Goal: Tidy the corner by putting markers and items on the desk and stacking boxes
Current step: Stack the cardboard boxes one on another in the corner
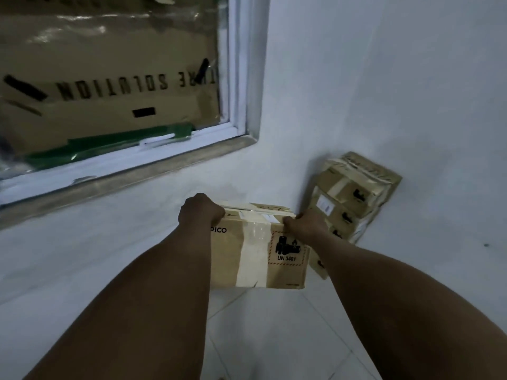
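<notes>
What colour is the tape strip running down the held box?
Pale cream, on the brown box; tape shows best in the head view.

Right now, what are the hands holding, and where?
Both hold the cardboard box at its top corners: left hand top left, right hand top right.

The held box (258,253) reads "PICO" and "UN 3481"; window cardboard (109,86) shows mirrored "SOLUTION".

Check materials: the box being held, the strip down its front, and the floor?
Held box: looks like matte brown corrugated cardboard, printed PICO and UN 3481. Strip: glossy pale packing tape, probably plastic, with sheen. Floor: light glazed-looking tiles with grout lines. Left hand and right hand grip the top edge.
</notes>
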